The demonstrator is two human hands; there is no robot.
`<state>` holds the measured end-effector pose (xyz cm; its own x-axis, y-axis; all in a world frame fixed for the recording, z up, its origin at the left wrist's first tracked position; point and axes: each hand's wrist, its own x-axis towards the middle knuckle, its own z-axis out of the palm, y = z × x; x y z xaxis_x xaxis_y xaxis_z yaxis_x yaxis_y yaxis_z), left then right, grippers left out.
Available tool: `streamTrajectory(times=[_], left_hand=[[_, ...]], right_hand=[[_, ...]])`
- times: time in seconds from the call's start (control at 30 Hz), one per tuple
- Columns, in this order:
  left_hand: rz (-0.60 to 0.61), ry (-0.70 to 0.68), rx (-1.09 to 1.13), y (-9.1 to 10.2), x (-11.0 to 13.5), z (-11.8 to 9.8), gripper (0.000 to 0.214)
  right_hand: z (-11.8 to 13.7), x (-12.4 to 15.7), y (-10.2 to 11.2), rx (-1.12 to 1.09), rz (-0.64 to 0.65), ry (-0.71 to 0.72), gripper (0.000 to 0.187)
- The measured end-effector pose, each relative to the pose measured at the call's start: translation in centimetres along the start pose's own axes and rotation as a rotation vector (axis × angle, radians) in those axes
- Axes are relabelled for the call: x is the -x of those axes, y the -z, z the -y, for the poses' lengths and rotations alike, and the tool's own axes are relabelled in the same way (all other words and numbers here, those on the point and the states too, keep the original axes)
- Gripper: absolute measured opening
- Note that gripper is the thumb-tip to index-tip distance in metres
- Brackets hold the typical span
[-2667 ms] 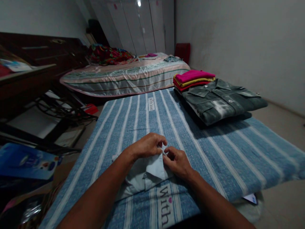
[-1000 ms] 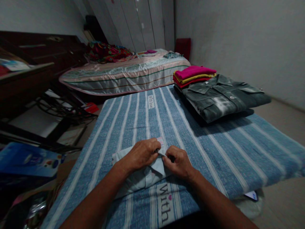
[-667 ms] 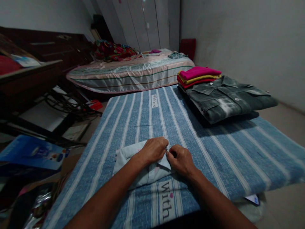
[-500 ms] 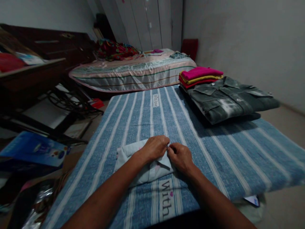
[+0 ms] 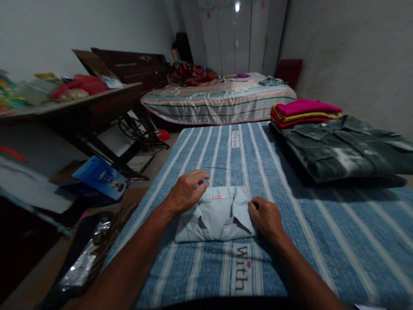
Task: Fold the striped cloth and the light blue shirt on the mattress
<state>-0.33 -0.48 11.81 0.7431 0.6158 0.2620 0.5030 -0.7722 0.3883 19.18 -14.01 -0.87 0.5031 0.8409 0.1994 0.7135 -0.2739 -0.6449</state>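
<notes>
A pale blue-grey collared shirt [image 5: 217, 217] lies folded into a flat rectangle on the striped cloth. Its collar is spread, and a small pink label shows inside the neck. My left hand [image 5: 189, 191] is over the shirt's upper left corner, thumb and fingers curved apart with nothing between them. At the opposite side, my right hand [image 5: 267, 218] has its fingers bent together on the shirt's right edge, by the collar point. The fingertips there are partly hidden.
Blue-and-white striped cloth [image 5: 206, 148] covers the surface before me. A folded dark green jacket [image 5: 351, 148] lies at the right, beside folded pink, yellow and red clothes [image 5: 306, 110]. Beyond stands a bed [image 5: 219, 101]. A cluttered table [image 5: 119, 92] and a blue box [image 5: 103, 178] are at left.
My left hand has moved from the shirt's right collar to its upper left corner and opened. My right hand stays at the right edge. The view has swung left.
</notes>
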Motion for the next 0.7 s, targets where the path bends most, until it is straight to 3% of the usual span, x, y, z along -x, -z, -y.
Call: streamTrajectory(times=[0.1,0.27,0.43,0.7], left_hand=[[-0.059,0.106,-0.004,-0.1,3.7,1.3,0.02],[-0.177,0.263,0.011,-2.1,7.9,2.8,0.02],[-0.206,0.372,0.086,-3.8,9.4,3.4,0.023],[-0.252,0.384,0.138,-5.1,9.9,4.7,0.023]], right_hand=[[-0.2,0.4,0.3,-0.118,-0.078,0.043,0.018],[0.0,1.0,0.3,-0.205,-0.135,0.267,0.02],[-0.1,1.3,-0.2,-0.135,-0.042,0.294,0.021],[0.0,0.5,0.4,-0.171,-0.061,0.254,0.023]])
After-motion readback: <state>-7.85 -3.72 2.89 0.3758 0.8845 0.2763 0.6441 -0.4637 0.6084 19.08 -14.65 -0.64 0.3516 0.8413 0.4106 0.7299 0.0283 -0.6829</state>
